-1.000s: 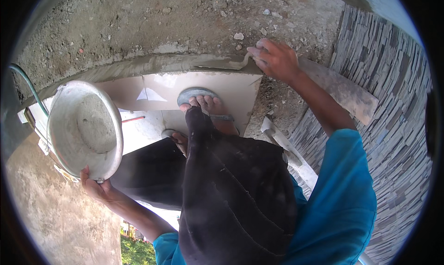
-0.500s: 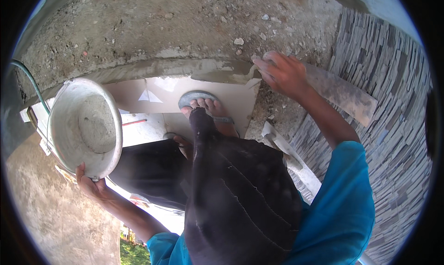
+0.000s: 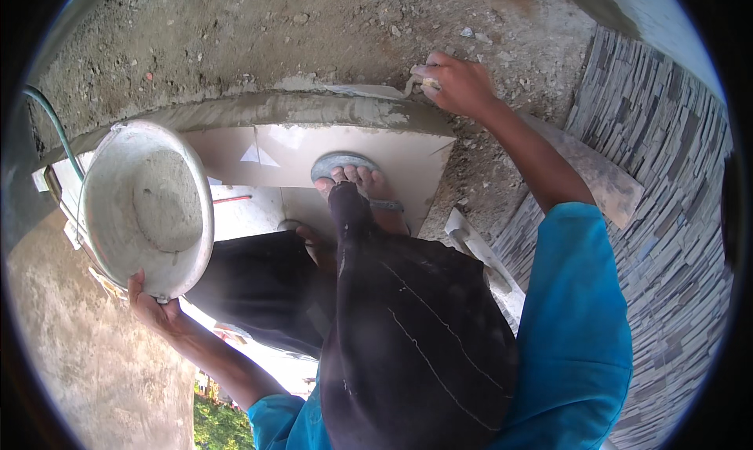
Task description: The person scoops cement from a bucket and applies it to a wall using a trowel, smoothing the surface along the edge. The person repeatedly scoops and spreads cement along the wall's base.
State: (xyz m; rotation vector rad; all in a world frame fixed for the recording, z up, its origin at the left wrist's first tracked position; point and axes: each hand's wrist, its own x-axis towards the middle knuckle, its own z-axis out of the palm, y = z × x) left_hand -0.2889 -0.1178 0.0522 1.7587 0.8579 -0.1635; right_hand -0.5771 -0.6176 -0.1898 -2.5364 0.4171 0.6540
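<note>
My left hand grips the near rim of a round, cement-stained basin. The basin is tilted so its inside shows, with grey residue on the bottom. My right hand is closed around the handle of a trowel. Its thin blade points left and lies along the far edge of a low mortar-coated ledge, where the rough ground meets it. Whether the blade touches the mortar I cannot tell.
Rough, stony ground stretches beyond the ledge. My sandalled foot stands on a pale tile. A long metal float and a dusty board lie by the stacked-stone wall. A green hose runs at the left.
My right hand has moved up and slightly left with the trowel, from the ledge's near face to its far edge. My left hand still holds the basin in nearly the same place.
</note>
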